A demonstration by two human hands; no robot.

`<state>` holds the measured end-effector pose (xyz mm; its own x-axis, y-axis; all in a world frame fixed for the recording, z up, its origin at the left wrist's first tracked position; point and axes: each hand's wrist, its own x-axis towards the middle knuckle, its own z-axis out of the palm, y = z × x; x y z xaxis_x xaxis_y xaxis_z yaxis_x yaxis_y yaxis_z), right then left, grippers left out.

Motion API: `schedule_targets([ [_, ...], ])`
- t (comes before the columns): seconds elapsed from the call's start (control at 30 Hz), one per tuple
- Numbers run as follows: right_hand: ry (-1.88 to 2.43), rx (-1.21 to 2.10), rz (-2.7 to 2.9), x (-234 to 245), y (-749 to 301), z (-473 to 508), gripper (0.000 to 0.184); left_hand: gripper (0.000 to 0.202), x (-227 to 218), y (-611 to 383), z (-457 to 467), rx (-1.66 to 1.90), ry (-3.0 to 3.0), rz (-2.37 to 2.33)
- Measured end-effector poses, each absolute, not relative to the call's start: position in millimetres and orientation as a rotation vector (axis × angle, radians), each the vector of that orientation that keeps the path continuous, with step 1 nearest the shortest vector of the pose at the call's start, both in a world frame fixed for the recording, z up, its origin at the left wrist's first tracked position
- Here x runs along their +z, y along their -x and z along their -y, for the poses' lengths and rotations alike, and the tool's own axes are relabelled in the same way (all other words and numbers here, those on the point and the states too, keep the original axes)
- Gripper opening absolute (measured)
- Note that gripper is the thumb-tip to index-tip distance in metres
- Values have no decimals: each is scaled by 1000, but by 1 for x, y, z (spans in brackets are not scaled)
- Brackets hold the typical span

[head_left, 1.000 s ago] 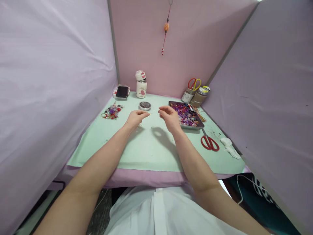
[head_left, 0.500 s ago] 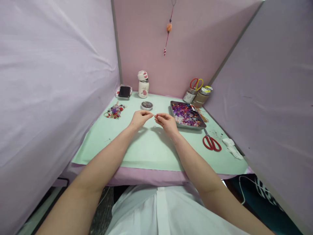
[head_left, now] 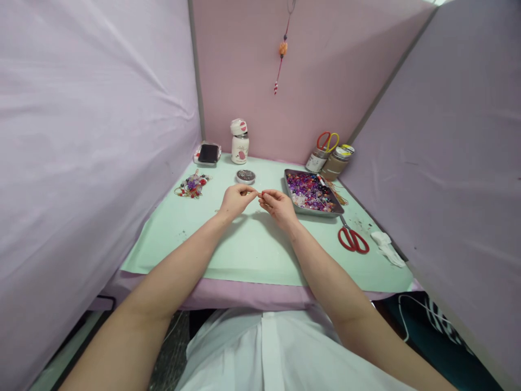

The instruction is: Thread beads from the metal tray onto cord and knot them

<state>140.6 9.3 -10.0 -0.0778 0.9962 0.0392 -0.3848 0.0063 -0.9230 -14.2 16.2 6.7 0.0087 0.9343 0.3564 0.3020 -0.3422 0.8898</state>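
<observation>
My left hand (head_left: 235,199) and my right hand (head_left: 278,205) meet fingertip to fingertip above the middle of the green mat (head_left: 252,247). Both are pinched. The left thumb and forefinger grip a thin thread or wire that is barely visible. A tiny red bead (head_left: 260,195) shows at the right fingertips, right where the two hands meet. Just to the right of my right hand lies a metal tray (head_left: 334,211) filled with purple, pink and red beads.
A small round tin (head_left: 245,176) sits behind my hands. A pile of beaded pieces (head_left: 191,185) lies at the left. Red scissors (head_left: 352,240) and white scraps (head_left: 386,245) lie at the right. A bottle (head_left: 239,143), a phone case (head_left: 208,154) and jars (head_left: 329,159) stand at the back.
My two hands, apart one second ago, have come together until their fingertips touch. The right hand moved left and down toward the left hand.
</observation>
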Motion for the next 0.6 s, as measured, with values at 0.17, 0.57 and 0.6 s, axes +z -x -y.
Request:
schedule_targets([
  [0.17,852,1425,970,-10,-140,-10,33,21,7,14,-15,1331,-1724,-1285],
  [0.57,879,1397,1002,-12,-141,-11,28,20,10,13,-12,1317,-1759,-1308],
  [0.6,877,1396,1004,-12,-140,-11,28,19,11,13,-12,1316,-1760,-1310],
])
